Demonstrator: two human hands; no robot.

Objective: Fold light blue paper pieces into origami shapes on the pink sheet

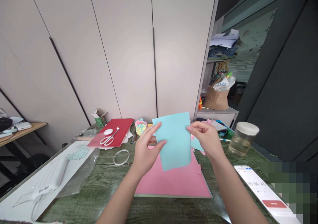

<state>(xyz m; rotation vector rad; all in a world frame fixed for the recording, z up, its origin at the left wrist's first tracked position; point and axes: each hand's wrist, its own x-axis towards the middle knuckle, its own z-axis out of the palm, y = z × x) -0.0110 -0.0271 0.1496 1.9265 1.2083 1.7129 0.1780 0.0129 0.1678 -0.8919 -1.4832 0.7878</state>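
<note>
A light blue sheet of paper (175,142) is held up, slightly tilted, above the table. My left hand (147,147) grips its left side, the thumb and a finger lying on the near face. At the upper right edge, my right hand (205,136) pinches the sheet between thumb and fingers. Beneath it a pink sheet (171,184) lies flat on the table, with a pale edge showing under its front side. Small pink and blue paper pieces (198,145) are partly hidden behind my right hand.
White scissors (107,140) rest on a red folder (119,131) at the back left. Nearer are a roll of tape (121,157) and a white power strip (53,176). To the right stand a lidded jar (243,139) and a phone (263,192) showing a timer.
</note>
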